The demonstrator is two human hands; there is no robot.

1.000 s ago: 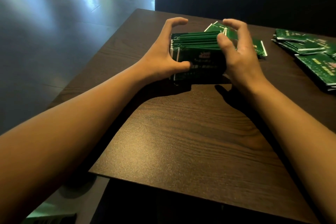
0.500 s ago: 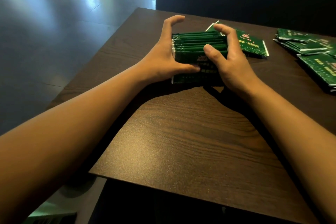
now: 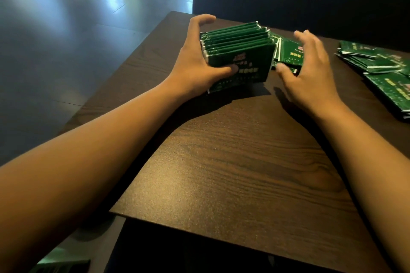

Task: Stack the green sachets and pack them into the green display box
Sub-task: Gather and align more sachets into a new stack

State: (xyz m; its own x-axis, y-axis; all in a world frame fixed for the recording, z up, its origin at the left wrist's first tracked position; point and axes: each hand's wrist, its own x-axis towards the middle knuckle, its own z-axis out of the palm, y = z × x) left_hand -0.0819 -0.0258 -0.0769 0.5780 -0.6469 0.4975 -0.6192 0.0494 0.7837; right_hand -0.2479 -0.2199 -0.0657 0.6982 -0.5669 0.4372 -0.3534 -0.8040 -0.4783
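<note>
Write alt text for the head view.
The left hand grips an upright stack of green sachets on a dark wooden table. The open right hand hovers over loose sachets beside it; another pile lies far right.

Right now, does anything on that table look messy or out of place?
Yes: the sachet stack gripped by the left hand leans, its edges fanned unevenly. Loose sachets lie scattered beside the open right hand, with another untidy pile far right.

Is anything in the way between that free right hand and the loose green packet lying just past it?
Nothing visible. The right hand hovers open right over the loose sachet, while the left hand grips the sachet stack beside it.
</note>
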